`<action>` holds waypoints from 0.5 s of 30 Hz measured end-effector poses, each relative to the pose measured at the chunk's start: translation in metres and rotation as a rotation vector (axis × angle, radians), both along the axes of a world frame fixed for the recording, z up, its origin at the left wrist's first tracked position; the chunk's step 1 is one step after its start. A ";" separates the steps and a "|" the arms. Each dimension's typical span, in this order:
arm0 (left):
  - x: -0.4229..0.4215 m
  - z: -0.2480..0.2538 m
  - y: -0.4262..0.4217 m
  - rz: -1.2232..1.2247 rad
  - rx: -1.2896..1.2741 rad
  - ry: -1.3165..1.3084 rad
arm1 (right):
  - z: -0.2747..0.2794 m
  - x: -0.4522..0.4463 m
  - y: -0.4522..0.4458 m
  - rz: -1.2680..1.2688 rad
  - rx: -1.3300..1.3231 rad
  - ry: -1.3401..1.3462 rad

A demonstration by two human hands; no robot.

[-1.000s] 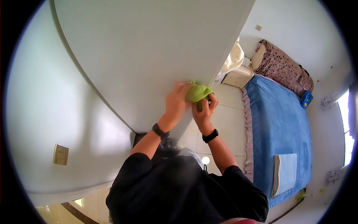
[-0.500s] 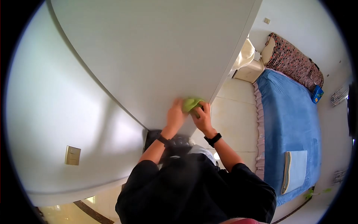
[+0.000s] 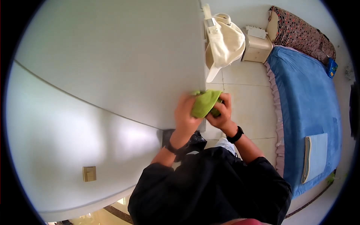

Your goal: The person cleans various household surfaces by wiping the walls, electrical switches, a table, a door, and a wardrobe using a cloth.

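A green cloth (image 3: 205,104) is bunched between my two hands, in front of the edge of a tall grey-white panel (image 3: 123,56). My left hand (image 3: 185,114) is closed on the cloth's left side, slightly blurred by motion. On the right side, my right hand (image 3: 222,114) grips the cloth with bent fingers. The fingertips of the left hand are partly hidden behind the cloth. Whether the cloth touches the panel's edge I cannot tell.
A cream bag (image 3: 225,39) hangs by the panel's far edge. Beyond it stand a small bedside cabinet (image 3: 257,48) and a bed with a blue cover (image 3: 307,105). A black plastic bag (image 3: 195,142) lies below my hands. A wall switch (image 3: 89,174) is at the left.
Both hands have moved right with the cloth, from the panel's face to its edge. The cloth shows larger now. My view has shifted, and more of the cream bag is visible.
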State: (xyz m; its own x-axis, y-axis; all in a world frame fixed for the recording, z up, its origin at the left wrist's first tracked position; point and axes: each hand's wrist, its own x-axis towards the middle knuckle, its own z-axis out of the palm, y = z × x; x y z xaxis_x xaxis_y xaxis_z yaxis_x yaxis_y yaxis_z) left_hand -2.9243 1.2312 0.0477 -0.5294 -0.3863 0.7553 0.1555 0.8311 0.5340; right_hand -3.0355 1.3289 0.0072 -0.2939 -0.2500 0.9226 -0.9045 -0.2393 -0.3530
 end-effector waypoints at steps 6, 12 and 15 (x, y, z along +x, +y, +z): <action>-0.004 -0.056 0.027 0.276 0.023 -0.216 | -0.055 -0.035 0.019 0.409 0.265 -0.134; -0.036 -0.091 0.078 0.643 0.019 -0.314 | -0.081 -0.071 0.037 0.686 0.497 -0.314; -0.054 -0.101 0.102 0.764 0.165 -0.420 | -0.093 -0.089 0.043 0.770 0.604 -0.340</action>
State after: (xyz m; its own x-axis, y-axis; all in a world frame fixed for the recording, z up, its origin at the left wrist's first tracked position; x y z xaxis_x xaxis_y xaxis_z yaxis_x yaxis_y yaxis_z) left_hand -2.9778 1.3328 -0.0533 -0.3033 -0.8346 0.4598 -0.6464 0.5347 0.5443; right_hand -3.1244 1.3719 -0.0860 -0.0802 -0.8739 0.4794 -0.4117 -0.4090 -0.8144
